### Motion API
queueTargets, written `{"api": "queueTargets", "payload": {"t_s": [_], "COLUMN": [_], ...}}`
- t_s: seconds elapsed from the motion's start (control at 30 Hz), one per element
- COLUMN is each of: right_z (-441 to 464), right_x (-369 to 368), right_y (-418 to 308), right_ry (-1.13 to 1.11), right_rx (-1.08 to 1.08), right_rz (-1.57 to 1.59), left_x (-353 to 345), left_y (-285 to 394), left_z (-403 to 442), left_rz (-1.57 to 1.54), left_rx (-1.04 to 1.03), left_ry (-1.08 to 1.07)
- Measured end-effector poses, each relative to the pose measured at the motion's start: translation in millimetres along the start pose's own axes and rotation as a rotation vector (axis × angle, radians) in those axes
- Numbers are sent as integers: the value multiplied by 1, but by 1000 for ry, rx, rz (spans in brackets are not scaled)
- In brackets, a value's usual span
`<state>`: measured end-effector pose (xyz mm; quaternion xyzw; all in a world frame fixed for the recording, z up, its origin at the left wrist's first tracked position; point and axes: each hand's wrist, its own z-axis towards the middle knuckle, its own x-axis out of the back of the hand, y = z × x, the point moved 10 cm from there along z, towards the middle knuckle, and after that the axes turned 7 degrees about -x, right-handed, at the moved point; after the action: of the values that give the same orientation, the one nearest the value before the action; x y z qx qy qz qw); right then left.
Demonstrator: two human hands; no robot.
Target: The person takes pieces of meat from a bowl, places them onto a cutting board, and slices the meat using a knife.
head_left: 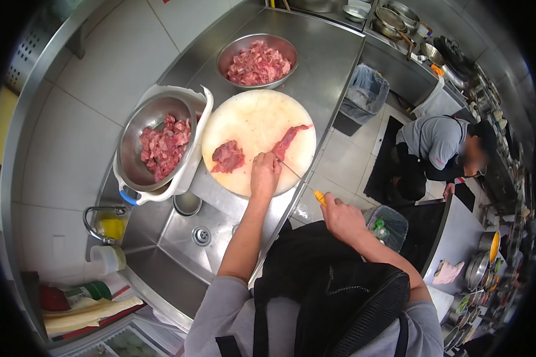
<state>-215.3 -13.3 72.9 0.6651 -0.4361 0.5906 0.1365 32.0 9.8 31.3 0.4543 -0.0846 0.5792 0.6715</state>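
My left hand [265, 174] is closed on the near end of a long strip of raw red meat [287, 141] lying on a round white cutting board [256, 110]. My right hand [343, 218] grips the yellow handle of a thin-bladed knife [320, 197] beyond the board's near right edge. The knife's blade reaches back over the board, its tip close to my left fingers and the strip. Another piece of raw meat [228, 157] rests on the board's left side, apart from both hands.
Cut meat fills one metal bowl [223, 66] behind the board and part of another bowl [131, 134], set in a white basin [205, 110], at left. A sink [178, 238] lies nearer. A person [438, 143] crouches at right by lined bins [363, 92].
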Motion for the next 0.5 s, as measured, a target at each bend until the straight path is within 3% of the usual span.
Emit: {"api": "queueTargets", "payload": {"t_s": [0.2, 0.4, 0.5], "right_z": [41, 17, 30], "right_x": [-14, 6, 4], "right_y": [-13, 16, 15], "right_ry": [41, -40, -39], "right_rx": [64, -2, 32], "right_rz": [-145, -191, -96], "left_x": [-3, -8, -6], "left_y": [-9, -17, -15], "left_z": [3, 6, 4], "left_rz": [17, 68, 47], "left_rx": [90, 110, 122], "left_ry": [-3, -1, -14]}}
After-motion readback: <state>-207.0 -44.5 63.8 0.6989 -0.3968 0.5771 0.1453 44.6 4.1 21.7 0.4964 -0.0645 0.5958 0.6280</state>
